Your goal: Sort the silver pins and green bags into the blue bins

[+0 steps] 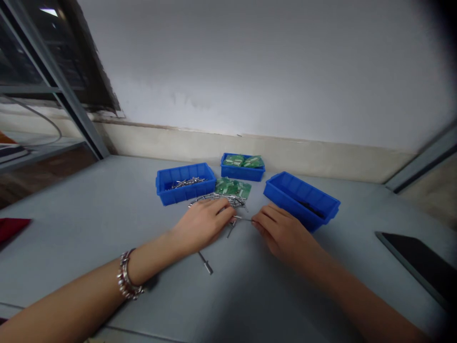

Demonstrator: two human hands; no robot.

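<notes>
Metal rod (244, 219), below frame centre, is pinched between left hand (204, 223) (bracelet at wrist) and right hand (282, 232).

The person's left wrist (137, 271) wears a beaded bracelet (123, 282) of small, round, glossy beads in silvery and pinkish tones. A smooth, shiny silvery band shows on the side nearer the left hand (203, 221). The beads are too blurred to count. The 2 forearms and the right hand (282, 233) are bare, the fingers slender.
</notes>
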